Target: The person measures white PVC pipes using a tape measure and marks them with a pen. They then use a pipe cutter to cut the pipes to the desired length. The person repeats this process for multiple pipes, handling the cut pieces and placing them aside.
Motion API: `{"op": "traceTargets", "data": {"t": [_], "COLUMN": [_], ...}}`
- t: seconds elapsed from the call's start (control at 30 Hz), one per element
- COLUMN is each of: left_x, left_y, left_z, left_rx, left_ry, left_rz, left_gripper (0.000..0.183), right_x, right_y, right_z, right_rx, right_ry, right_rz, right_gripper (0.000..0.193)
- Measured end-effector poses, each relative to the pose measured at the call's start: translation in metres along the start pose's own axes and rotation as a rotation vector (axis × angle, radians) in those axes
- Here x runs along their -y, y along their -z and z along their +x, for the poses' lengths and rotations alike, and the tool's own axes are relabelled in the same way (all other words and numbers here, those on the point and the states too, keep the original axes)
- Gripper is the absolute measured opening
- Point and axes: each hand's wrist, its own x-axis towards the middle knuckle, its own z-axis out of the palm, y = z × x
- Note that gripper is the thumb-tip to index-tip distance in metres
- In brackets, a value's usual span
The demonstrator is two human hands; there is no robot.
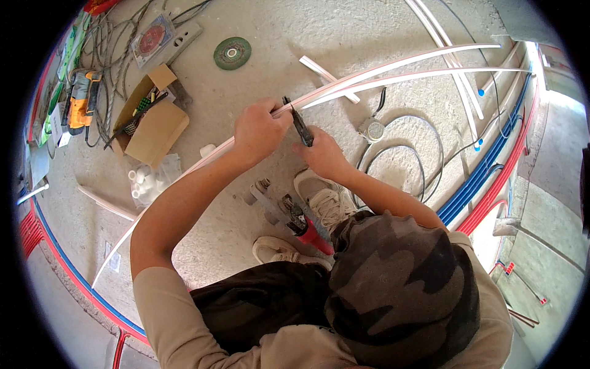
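While your left grip (261, 130) is closed around a long white strip (344, 82), your right grip (322, 154) is wrapped around dark pliers (301, 129), their tip at the strip just beside your left fingers. The strip slants over the concrete floor (264, 80) from lower left to upper right. Right of your hands lies a coil of cable (440, 147); beyond the left, a cardboard box (158, 132); farther ahead, a green disc (241, 54).

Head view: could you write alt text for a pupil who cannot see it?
A bare left hand grips a long white strip; the right hand holds a dark hand tool up to it. On the floor lie a green disc, cardboard box and orange power tool.
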Motion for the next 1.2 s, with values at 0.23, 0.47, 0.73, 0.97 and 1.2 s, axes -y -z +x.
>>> {"op": "traceTargets", "data": {"t": [0.23,0.47,0.73,0.97,1.2], "left_x": [0.004,0.007,0.010,0.007,0.011], "left_y": [0.000,-0.003,-0.008,-0.010,-0.002], "left_z": [0.002,-0.002,0.000,-0.001,0.008], "left_rx": [-0.041,-0.045,-0.036,-0.021,0.196], "left_ry": [-0.102,-0.114,-0.150,-0.138,-0.130], "left_rz": [0.031,0.035,0.027,0.066,0.148], "left_gripper": [0.023,0.022,0.022,0.020,0.025], "right_x": [0.005,-0.002,-0.008,-0.009,-0.028], "right_y": [0.002,-0.006,-0.001,-0.002,0.000], "right_z": [0.006,0.006,0.008,0.008,0.007], "right_rx": [0.023,-0.014,-0.018,-0.053,-0.065], "right_ry": [-0.035,-0.036,-0.039,-0.070,-0.041], "right_rz": [-0.006,-0.015,-0.032,-0.080,-0.138], "right_gripper": [0.045,0.044,0.045,0.050,0.056]}}
